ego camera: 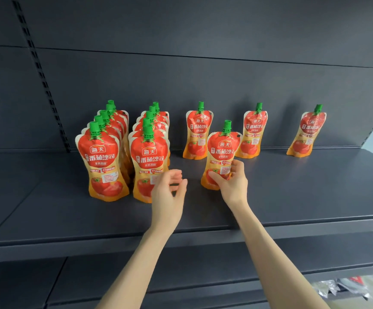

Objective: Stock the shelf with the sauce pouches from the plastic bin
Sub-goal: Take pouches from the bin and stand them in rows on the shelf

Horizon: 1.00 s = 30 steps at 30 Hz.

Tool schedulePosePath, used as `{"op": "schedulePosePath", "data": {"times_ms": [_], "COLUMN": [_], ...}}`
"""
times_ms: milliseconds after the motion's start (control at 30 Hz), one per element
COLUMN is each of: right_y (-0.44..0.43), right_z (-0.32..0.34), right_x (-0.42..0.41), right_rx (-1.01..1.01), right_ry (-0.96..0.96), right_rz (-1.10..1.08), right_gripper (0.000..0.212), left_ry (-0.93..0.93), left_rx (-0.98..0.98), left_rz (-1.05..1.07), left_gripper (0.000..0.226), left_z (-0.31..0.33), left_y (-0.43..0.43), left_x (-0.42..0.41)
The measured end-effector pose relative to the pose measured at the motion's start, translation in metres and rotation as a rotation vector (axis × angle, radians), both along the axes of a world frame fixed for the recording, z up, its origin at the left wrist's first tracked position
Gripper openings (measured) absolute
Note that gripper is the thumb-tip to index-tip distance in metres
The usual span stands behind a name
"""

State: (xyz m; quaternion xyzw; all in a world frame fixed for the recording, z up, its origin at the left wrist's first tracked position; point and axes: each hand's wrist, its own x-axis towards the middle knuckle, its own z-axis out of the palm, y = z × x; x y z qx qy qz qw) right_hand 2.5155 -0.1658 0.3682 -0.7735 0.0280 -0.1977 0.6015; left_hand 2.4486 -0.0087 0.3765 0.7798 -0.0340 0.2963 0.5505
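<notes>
The right hand (pixel 231 182) grips the lower part of an upright tomato sauce pouch (pixel 222 152) on the dark shelf (pixel 292 197). The left hand (pixel 170 188) hovers empty, fingers loosely curled, beside the front pouch of the second row (pixel 148 161).

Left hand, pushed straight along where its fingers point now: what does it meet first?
Probably the front red-and-orange sauce pouch with the green cap in the second row; the left hand overlaps its lower right corner, though depth is unclear.

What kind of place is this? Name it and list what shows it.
Most likely a shop aisle, or a mock-up of one. Dark metal shelf with a slotted upright for adjustable boards; identical sauce pouches faced forward in rows; the right hand is setting another pouch in line.
</notes>
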Motion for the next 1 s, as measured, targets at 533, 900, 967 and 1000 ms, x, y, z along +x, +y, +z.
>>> {"op": "schedulePosePath", "data": {"times_ms": [533, 900, 967, 1000], "right_y": [-0.058, -0.060, -0.062, -0.062], "right_z": [-0.002, -0.009, -0.009, -0.008], "right_x": [0.120, 0.148, 0.149, 0.149], "right_rx": [-0.070, -0.086, -0.086, -0.087], "right_ry": [0.024, -0.001, -0.003, 0.005], "right_rz": [0.078, 0.104, 0.118, 0.129], "right_gripper": [0.046, 0.044, 0.045, 0.046], "left_ry": [0.208, 0.200, 0.213, 0.217], "left_rx": [-0.089, -0.142, -0.133, -0.128], "left_rz": [0.175, 0.128, 0.118, 0.112], "left_gripper": [0.073, 0.053, 0.054, 0.055], "left_z": [-0.005, -0.023, -0.024, -0.024], "left_y": [-0.070, -0.055, -0.051, -0.049], "left_x": [0.181, 0.205, 0.204, 0.203]}}
